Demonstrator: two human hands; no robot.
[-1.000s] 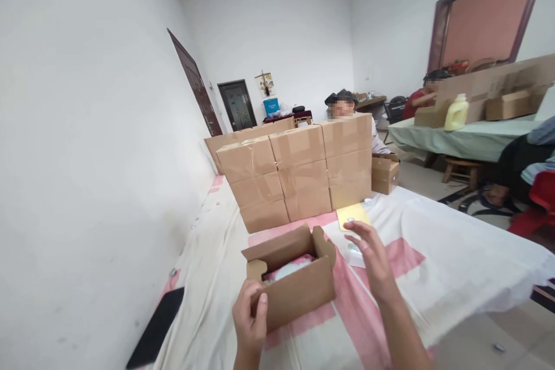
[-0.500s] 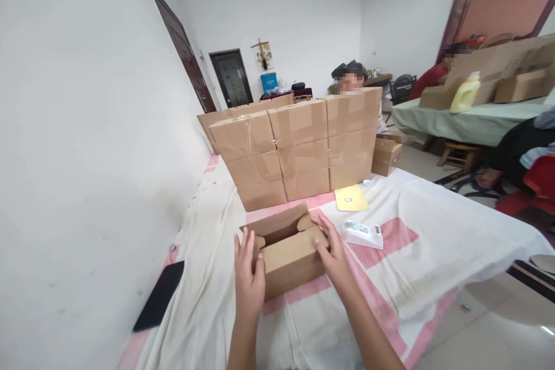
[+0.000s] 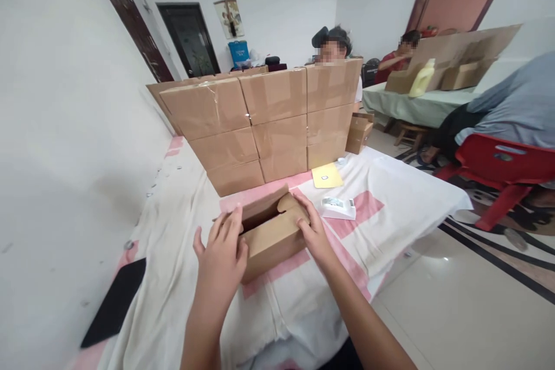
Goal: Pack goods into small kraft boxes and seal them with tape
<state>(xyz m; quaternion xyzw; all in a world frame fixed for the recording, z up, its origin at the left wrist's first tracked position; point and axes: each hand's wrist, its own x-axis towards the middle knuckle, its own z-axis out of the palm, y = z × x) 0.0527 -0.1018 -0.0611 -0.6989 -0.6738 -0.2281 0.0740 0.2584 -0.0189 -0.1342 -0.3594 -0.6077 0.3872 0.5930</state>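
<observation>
A small brown cardboard box stands on the cloth-covered table in front of me, its top lid raised at the back and the inside dark. My left hand is at its left end, fingers bent over the end flap and thumb against the front edge, with the little finger sticking out. The left flap is mostly hidden under those fingers. At the opposite end, my right hand grips the side, its thumb on the front panel and fingers behind. A rounded right flap folds inward over the opening.
Stacked taped cartons form a wall behind the box. To the right lie a yellow paper and a white device; a black flat object lies left. A person is behind the cartons, others are at the green-covered table.
My view has turned to the right. The left hand has shifted from the box's left side to over its end flap, fingers more bent. The right hand keeps its place on the box.
</observation>
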